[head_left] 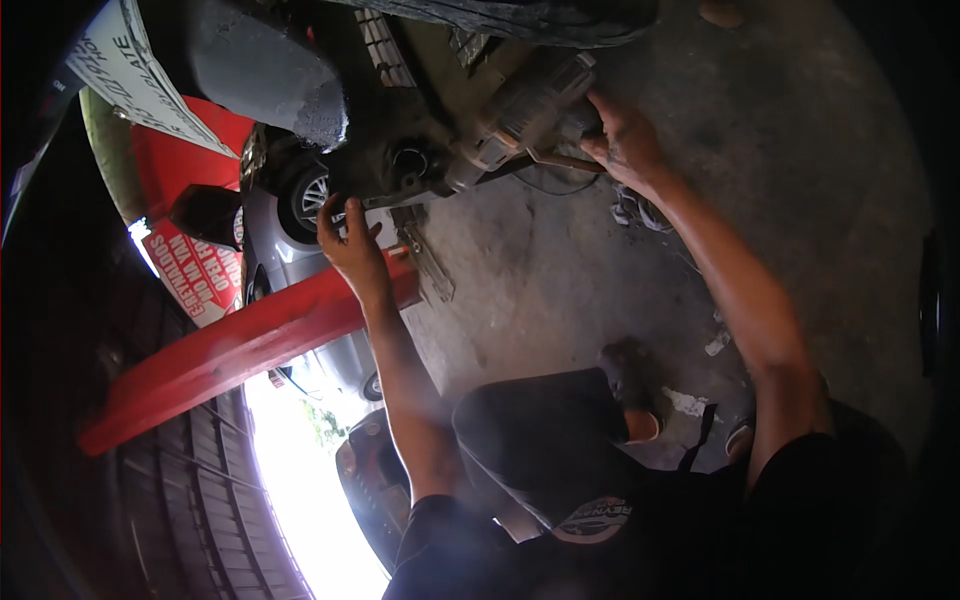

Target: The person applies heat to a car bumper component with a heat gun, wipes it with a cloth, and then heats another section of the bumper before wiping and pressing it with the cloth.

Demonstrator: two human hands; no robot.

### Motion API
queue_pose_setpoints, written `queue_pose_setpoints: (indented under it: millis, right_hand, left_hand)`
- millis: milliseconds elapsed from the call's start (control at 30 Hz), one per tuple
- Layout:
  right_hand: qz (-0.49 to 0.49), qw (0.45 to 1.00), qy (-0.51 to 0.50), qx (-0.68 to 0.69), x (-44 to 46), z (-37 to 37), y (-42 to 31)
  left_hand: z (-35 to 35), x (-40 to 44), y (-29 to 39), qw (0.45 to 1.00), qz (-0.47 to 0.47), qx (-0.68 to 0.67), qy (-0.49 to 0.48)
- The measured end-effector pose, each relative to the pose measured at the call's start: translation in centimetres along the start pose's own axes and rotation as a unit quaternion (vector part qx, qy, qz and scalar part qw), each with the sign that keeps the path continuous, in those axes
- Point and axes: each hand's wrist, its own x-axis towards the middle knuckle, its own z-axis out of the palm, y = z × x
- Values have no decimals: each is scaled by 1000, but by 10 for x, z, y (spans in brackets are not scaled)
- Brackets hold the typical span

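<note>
My right hand (pixel 628 145) is at the right end of a long, dusty assembly, its fingers curled at the edge of a boxy slotted part (pixel 535 105). A thin brown rod (pixel 565 160) runs from below that part toward my palm. To the left the assembly narrows into a metal bar (pixel 405 198). My left hand (pixel 350 245) is raised at the bar's left end, thumb and finger closed about its tip and the other fingers loosely bent. Dim light hides the exact kind of assembly and part of each grip.
A long red panel (pixel 260 335) stretches left below my left forearm. A black tire (pixel 520 15) and a grey rounded panel (pixel 255 75) are overhead. Behind stands a silver car (pixel 285 250). Small debris (pixel 690 402) lies on the concrete floor (pixel 520 300) near my feet.
</note>
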Motion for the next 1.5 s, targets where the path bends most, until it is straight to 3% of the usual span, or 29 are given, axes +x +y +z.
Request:
queue_pose_setpoints:
  millis: [67, 200, 333, 600, 800, 1000, 1100, 1200, 1500]
  right_hand:
    - [37, 998, -20, 48, -7, 12, 24]
    - [-14, 986, 3, 164, -20, -16, -14]
    - [13, 967, 22, 254, -44, -5, -15]
    - [9, 992, 37, 123, -74, -8, -29]
    - [-19, 992, 71, 107, -85, -2, -33]
    - [-16, 994, 74, 78, -90, -5, -38]
    - [-18, 994, 78, 78, -94, -6, -43]
    - [-38, 993, 93, 67, -98, -4, -43]
    - [-72, 991, 79, 76, -109, -10, -46]
  left_hand:
    - [-2, 2, -4, 1000, 7, 5, -3]
    - [0, -1, 4, 999, 22, 44, 5]
    - [5, -2, 9, 994, 15, 101, 21]
    - [5, 1, 9, 964, 121, 229, 53]
    - [1, -3, 19, 954, 114, 273, 49]
    - [-8, -5, 13, 891, 208, 399, 62]
    - [-13, 0, 10, 868, 290, 400, 47]
    - [-23, 10, 7, 872, 282, 399, -25]
    - [-25, 18, 11, 873, 287, 394, -22]
